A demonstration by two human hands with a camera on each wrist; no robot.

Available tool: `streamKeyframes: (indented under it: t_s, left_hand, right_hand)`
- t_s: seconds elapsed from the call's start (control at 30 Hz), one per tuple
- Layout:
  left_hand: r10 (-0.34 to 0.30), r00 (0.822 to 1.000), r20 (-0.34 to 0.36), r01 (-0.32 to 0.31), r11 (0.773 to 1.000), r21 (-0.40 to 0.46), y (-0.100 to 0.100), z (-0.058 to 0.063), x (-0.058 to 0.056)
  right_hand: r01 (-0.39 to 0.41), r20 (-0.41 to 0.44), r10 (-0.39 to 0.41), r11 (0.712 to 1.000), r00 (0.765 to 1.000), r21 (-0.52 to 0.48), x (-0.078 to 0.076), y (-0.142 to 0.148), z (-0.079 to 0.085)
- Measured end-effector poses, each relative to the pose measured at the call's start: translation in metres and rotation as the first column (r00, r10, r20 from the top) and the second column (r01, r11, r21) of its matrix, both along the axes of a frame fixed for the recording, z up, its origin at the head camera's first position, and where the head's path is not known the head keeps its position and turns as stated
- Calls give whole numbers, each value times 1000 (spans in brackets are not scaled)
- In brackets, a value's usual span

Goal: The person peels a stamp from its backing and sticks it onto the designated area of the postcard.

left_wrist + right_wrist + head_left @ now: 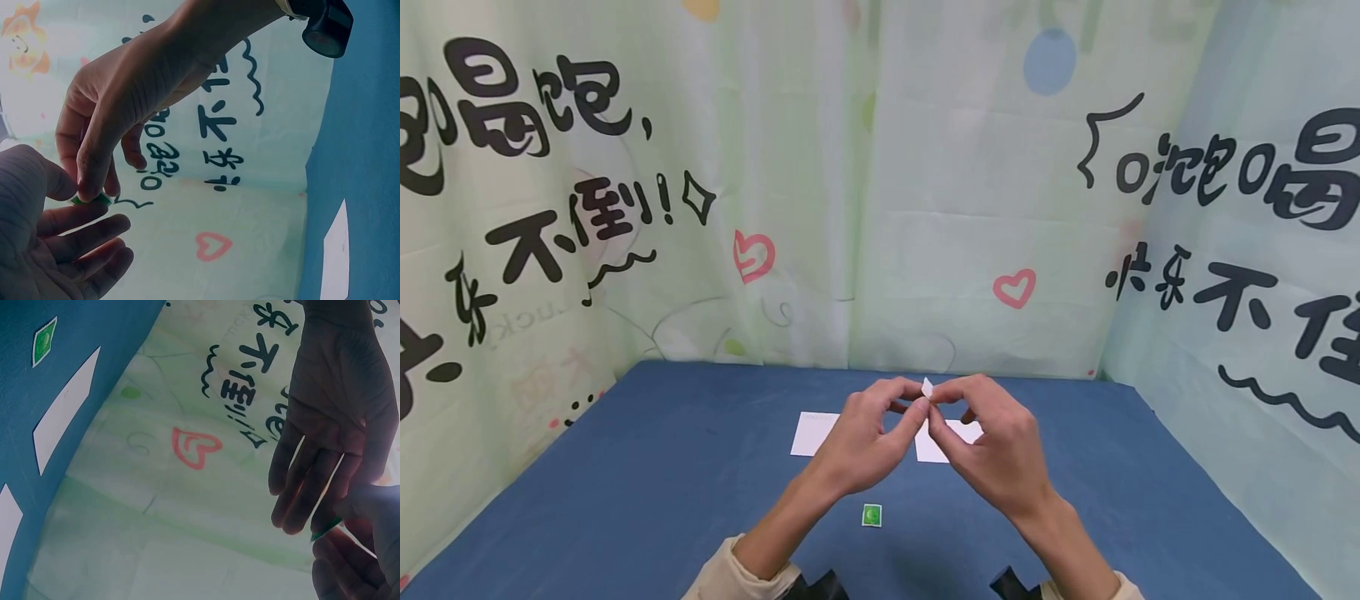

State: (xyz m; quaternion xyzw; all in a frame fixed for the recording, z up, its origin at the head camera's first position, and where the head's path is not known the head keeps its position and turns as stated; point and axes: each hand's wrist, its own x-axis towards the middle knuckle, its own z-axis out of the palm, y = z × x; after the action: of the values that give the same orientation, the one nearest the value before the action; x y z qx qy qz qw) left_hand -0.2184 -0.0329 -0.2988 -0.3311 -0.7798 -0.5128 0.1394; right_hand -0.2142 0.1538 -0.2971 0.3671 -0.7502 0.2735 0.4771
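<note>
Both hands meet in the air over the far part of the table, fingertips close together around a small stamp (927, 388). Its white back faces the head camera, while the wrist views show a green side. The left hand (863, 437) pinches it between thumb and index finger, other fingers loosely extended in the left wrist view. From the other side the right hand (1000, 446) pinches it with thumb and index finger (94, 169). Fingertips cover most of the stamp. A second green stamp (872, 515) with a white border lies on the table, nearer the body than the hands.
Two white paper rectangles lie on the blue table (700, 483) beyond the hands: a left one (812, 432) and a right one (929, 447), each partly covered by a hand. Printed curtains (925, 208) hang behind the table and along both sides.
</note>
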Motion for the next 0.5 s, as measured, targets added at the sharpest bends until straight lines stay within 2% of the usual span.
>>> streamKeyframes:
  t_s: [0.5]
  left_hand:
    - [36,997,-61,-36,999,7,0,-1,1]
  right_hand:
    - [7,-23,-6,1000,1000,30,0,-1,-1]
